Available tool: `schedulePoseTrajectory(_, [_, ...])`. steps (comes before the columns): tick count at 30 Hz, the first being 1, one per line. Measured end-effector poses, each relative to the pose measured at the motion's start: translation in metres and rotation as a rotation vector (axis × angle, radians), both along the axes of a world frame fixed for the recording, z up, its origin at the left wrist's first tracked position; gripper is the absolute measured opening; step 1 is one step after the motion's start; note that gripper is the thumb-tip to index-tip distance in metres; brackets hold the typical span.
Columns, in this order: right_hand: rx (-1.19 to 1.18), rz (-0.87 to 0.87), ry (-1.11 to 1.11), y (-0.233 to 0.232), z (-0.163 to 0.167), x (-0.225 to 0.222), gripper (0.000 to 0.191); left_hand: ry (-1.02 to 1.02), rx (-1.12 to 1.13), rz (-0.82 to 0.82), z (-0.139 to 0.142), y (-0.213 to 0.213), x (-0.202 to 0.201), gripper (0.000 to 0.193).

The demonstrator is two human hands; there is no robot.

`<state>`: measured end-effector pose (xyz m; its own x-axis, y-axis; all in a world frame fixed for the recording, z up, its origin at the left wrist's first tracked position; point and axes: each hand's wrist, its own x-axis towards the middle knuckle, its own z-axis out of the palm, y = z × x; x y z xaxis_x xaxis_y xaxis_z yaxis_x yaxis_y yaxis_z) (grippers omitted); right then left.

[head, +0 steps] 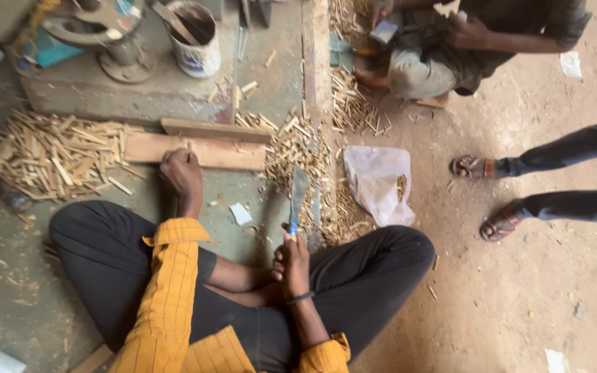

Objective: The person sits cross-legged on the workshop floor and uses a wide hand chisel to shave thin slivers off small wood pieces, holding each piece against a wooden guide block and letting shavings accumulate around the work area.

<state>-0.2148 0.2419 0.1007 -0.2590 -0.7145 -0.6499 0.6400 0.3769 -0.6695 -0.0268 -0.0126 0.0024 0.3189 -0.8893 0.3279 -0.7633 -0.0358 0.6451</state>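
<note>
Your right hand [291, 264] is closed around the handle of the broad blade [298, 197], tip raised over the floor, while your left hand [182, 173] presses fingers-down on the wooden plank [205, 150] ahead; keep that hand clear of the edge, grip firm.

ahead of you sits a white bucket [198, 43]; a crumpled plastic bag [378, 183] lies right, near a seated person [450, 48] and two sandalled feet [488, 197].
</note>
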Motion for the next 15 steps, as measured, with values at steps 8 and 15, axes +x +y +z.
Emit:
schedulePoseTrajectory(8, [-0.039, 0.039, 0.0, 0.001, 0.007, -0.003, 0.035, 0.105, -0.093, -0.028, 0.011, -0.003, -0.092, 0.006])
schedulePoseTrajectory(15, [-0.038, -0.012, -0.036, 0.003, 0.003, -0.008, 0.036, 0.171, -0.072, -0.202, 0.019, 0.011, -0.115, 0.011])
